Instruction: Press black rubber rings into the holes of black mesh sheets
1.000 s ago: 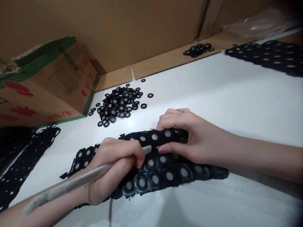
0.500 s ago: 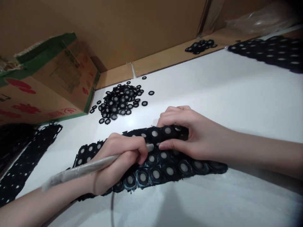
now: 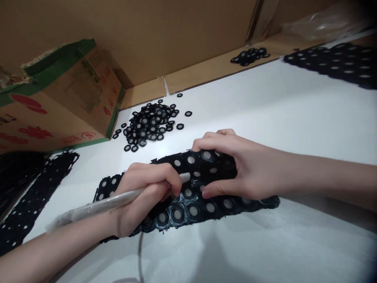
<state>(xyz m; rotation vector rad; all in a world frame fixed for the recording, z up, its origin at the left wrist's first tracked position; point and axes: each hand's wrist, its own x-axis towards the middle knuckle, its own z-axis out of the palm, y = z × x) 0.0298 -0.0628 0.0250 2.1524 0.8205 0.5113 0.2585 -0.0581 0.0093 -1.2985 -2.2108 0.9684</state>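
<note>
My left hand (image 3: 147, 192) is closed round a pen-like tool (image 3: 123, 197) wrapped in cloudy plastic. Its pale tip rests at or just over a black rubber sheet (image 3: 193, 211) dotted with rows of round grey discs. My right hand (image 3: 235, 165) grips this sheet, fingers curled over the far edge and thumb on the top face. Thumb and fingers stand well apart there. Both hands cover part of the sheet, so some discs are hidden. Whether the tip touches the rubber, I cannot tell.
Loose black rings with grey centres lie in a pile (image 3: 150, 122) beyond the sheet, near a cardboard box (image 3: 82, 94). A smaller pile (image 3: 250, 56) sits on the cardboard ledge. More dotted sheets lie at right (image 3: 341, 63) and left (image 3: 38, 192). A thin cable (image 3: 140, 251) hangs in front.
My right thumb has moved nearer to me across the sheet, widening its gap from the fingers. The tool tip in my left hand has shifted slightly away from me.
</note>
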